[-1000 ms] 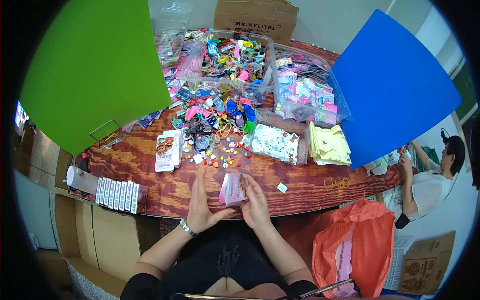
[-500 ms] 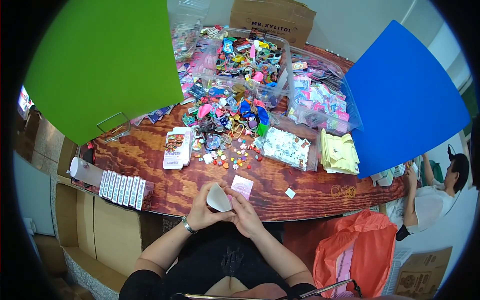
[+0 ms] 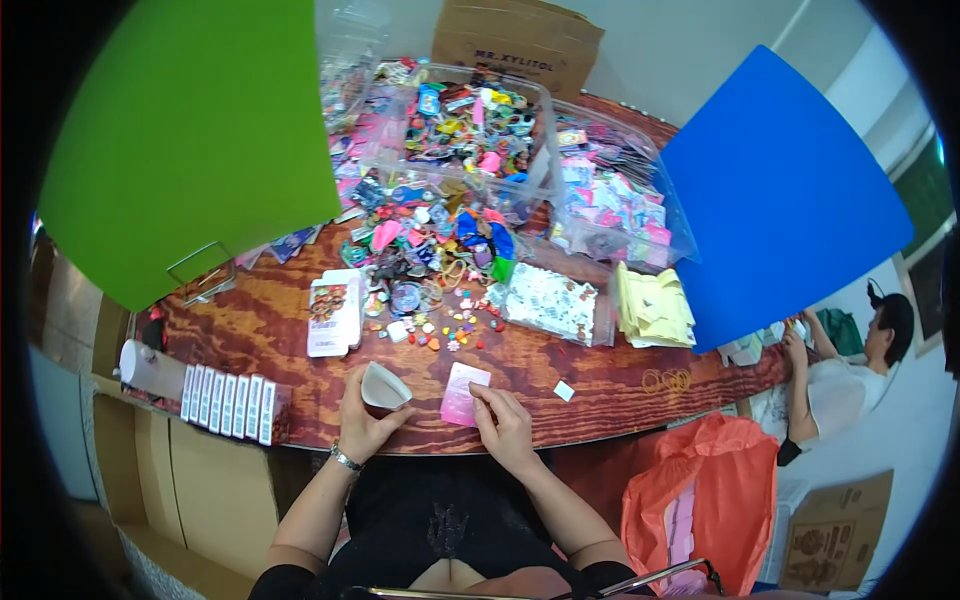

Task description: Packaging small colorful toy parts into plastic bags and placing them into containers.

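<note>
Clamping open-topped box (image 3: 385, 388) in left hand (image 3: 362, 420). Touching pink card (image 3: 460, 398) toward near table edge (image 3: 600, 431) with right hand (image 3: 507, 427); cannot tell whether pinched.

Place type: small packing workshop. Indicators: a red-brown wood-grain worktable (image 3: 610, 385) across the centre; transparent rectangular plastic bins (image 3: 549, 135) of small multicoloured trinkets (image 3: 480, 125) at upper centre; a row of slim white boxes (image 3: 228, 402) at lower left; a large red plastic sack (image 3: 745, 490) at lower right; a white-shirted co-worker (image 3: 840, 390) at far right.
</note>
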`<state>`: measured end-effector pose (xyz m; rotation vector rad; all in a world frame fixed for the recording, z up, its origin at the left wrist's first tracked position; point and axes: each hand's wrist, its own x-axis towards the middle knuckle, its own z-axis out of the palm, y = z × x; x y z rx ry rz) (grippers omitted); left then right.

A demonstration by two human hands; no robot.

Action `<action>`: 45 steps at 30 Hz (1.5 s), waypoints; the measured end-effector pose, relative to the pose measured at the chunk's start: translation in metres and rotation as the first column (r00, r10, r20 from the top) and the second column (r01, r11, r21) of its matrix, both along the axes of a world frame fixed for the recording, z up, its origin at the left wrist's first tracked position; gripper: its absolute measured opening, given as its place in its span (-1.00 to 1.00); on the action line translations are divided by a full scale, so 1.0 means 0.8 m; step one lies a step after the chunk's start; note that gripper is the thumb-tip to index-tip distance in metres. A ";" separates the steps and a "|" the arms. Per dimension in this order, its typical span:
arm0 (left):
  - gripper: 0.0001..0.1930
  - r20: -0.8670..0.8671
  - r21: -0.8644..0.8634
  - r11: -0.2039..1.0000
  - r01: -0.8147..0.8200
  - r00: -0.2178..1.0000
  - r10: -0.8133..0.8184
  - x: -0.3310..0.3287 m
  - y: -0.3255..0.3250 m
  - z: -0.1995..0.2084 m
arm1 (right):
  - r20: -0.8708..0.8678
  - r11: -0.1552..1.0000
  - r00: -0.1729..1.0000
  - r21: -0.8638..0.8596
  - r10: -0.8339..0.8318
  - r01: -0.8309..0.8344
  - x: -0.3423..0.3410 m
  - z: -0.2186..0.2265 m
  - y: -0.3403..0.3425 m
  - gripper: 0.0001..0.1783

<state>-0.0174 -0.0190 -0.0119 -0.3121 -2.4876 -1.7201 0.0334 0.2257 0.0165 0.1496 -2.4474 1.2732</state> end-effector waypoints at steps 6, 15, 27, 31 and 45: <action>-0.12 -0.005 0.049 0.998 0.027 1.000 -0.027 -0.009 0.017 -0.017 | 0.044 0.983 0.991 -0.126 -0.130 0.134 0.005 -0.029 0.016 -0.77; -0.01 -0.005 0.016 0.998 0.066 0.998 -0.066 -0.008 0.014 -0.030 | 0.137 0.974 0.982 -0.169 -0.130 0.152 0.002 -0.032 0.018 -0.78; -0.04 -0.091 -0.084 0.996 0.036 0.995 -0.043 -0.011 0.014 -0.036 | 0.137 0.978 0.987 -0.178 -0.086 0.110 0.003 -0.034 0.023 -0.78; -0.06 -0.073 -0.080 0.996 0.045 0.996 -0.051 -0.011 0.016 -0.029 | 0.135 0.975 0.987 -0.189 -0.091 0.115 0.001 -0.034 0.022 -0.79; -0.09 -0.101 -0.104 0.994 0.035 0.994 -0.046 -0.010 0.023 -0.021 | 0.107 0.980 0.989 -0.162 -0.101 0.117 0.002 -0.035 0.021 -0.80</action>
